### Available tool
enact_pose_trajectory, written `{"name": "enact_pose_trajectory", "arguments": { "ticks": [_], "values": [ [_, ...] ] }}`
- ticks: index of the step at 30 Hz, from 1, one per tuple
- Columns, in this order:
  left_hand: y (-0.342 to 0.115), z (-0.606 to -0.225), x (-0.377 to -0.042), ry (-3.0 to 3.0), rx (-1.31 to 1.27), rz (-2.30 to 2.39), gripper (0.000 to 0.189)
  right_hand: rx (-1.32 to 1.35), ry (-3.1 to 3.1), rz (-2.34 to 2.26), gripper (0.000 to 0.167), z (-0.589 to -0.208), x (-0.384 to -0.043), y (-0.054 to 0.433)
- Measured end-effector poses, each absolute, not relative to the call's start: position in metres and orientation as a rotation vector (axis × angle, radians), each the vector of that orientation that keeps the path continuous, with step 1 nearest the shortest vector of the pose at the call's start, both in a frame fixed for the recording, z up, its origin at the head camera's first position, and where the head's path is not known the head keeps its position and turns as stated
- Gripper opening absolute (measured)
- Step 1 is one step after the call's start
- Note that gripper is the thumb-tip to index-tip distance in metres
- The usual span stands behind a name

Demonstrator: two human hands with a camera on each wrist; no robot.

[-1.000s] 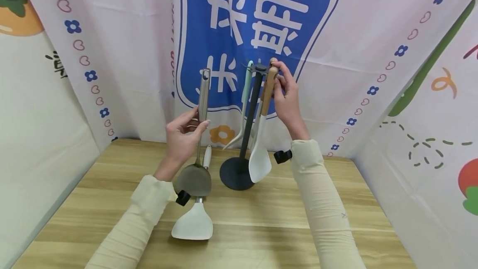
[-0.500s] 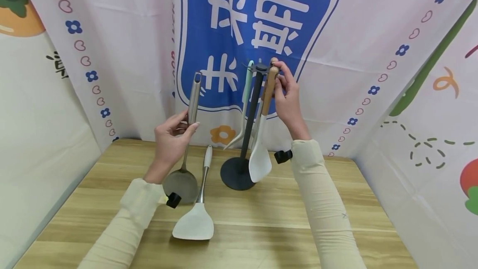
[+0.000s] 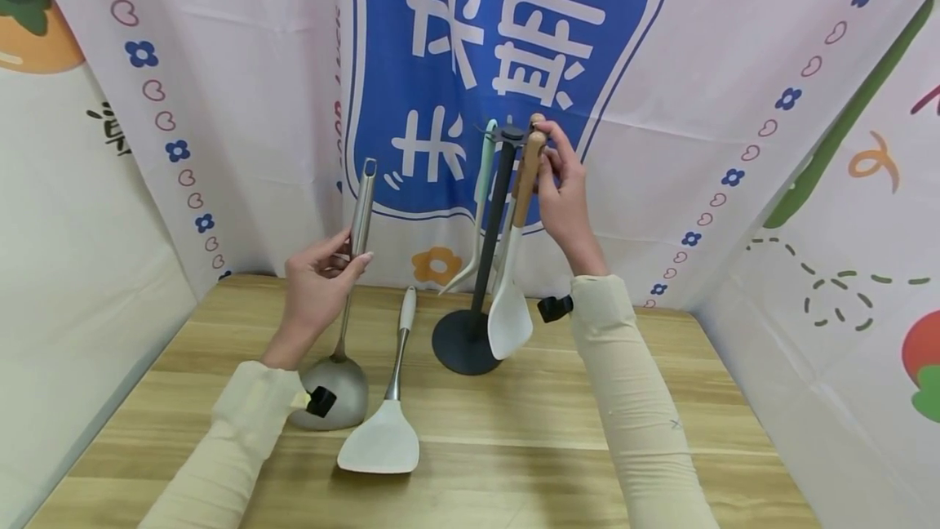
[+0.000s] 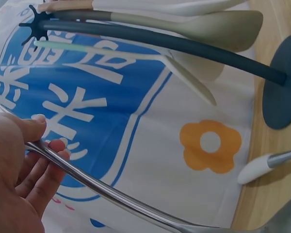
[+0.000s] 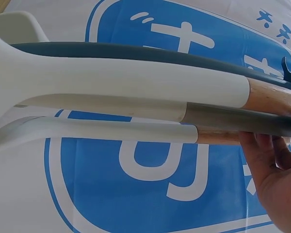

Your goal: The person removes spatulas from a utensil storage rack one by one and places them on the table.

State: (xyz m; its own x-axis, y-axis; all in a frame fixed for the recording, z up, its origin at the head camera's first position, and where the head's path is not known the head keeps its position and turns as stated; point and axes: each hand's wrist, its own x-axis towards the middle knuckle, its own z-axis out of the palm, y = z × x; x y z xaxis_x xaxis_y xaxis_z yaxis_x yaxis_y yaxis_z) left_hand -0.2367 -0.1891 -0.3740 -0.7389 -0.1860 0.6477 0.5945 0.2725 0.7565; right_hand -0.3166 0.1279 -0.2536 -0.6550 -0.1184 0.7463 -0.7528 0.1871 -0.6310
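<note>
My left hand [image 3: 312,292] grips the handle of a metal wok spatula [image 3: 350,388], held upright with its broad head low over the table. Fingers and thumb close round its steel handle [image 4: 106,191] in the left wrist view. My right hand [image 3: 564,194] is up at the top of a black utensil stand [image 3: 494,235], holding a wooden handle [image 5: 218,136] of a white utensil. In front of that hangs a white spoon-shaped turner [image 3: 512,321] with a wooden handle. A utensil with a grey-brown handle [image 5: 233,119] hangs between them; the right thumb is partly hidden.
A white spatula [image 3: 382,439] with a steel shaft lies on the wooden table [image 3: 587,431], right of the metal one. A mint-handled utensil [image 3: 487,166] hangs on the stand's left side. Behind, a printed cloth [image 3: 698,88] covers the wall.
My left hand has moved left and down toward me with the metal wok spatula, uncovering the white spatula's shaft. My right hand and the stand stay in place.
</note>
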Motion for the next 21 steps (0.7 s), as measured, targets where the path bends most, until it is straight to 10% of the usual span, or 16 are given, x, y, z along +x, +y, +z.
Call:
{"name": "enact_pose_trajectory", "arguments": {
  "ticks": [21],
  "values": [
    [-0.214, -0.392, -0.236, -2.035, -0.270, -1.606, 0.050, 0.815, -1.917, 1.482, 0.040, -0.259, -0.326, 0.131]
  ]
}}
